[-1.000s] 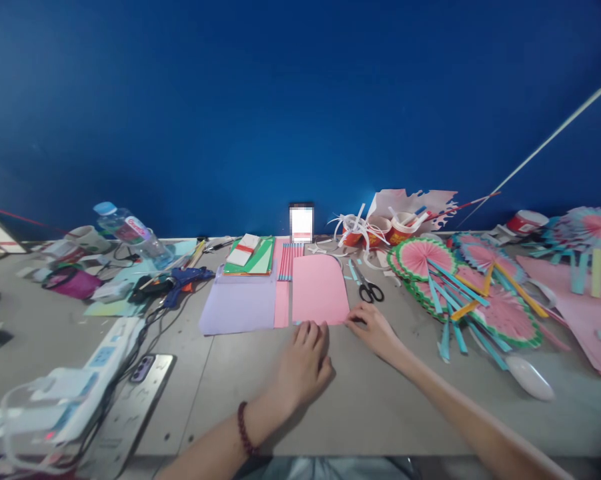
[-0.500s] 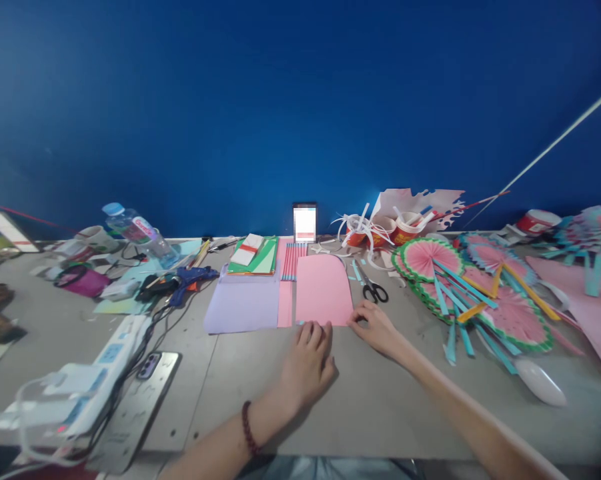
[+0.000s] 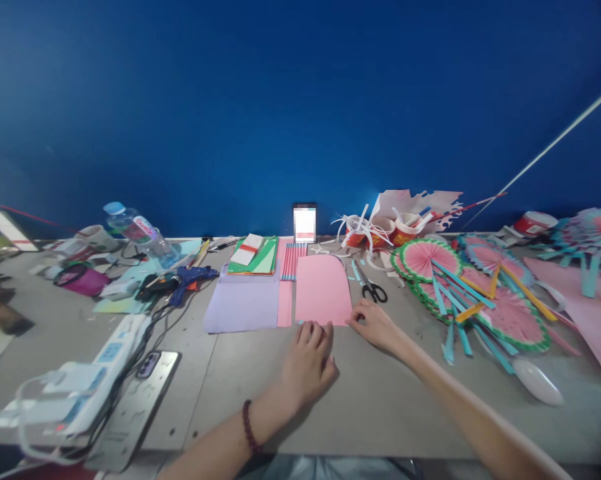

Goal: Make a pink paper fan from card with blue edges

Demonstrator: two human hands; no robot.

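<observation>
A pink sheet of paper point(image 3: 323, 291) with a rounded top lies flat on the grey table, directly before me. At its lower edge rests my left hand point(image 3: 310, 360), open, fingers stretched forward and fingertips touching or very near the paper. My right hand point(image 3: 373, 324) pinches the sheet's lower right corner between thumb and forefinger. Black-handled scissors point(image 3: 375, 291) lie just beyond that hand. Left of the pink sheet is a lilac sheet point(image 3: 243, 307), with a stack of green paper point(image 3: 265, 257) on its far end. Striped pink and blue sticks point(image 3: 294, 261) lie behind.
On the right lie pink and green paper fans point(image 3: 430, 259), a white spoon-like object point(image 3: 537, 381) and red cups point(image 3: 405, 230). Leftward are a glue gun point(image 3: 187, 283), a bottle point(image 3: 143, 230), a power strip point(image 3: 113, 360) and a phone point(image 3: 140, 407). A blurred brown shape point(image 3: 3, 313) shows far left.
Both my hands and the pink sheet stay almost in place. The blurred brown shape at the far left has shifted slightly to the right.
</observation>
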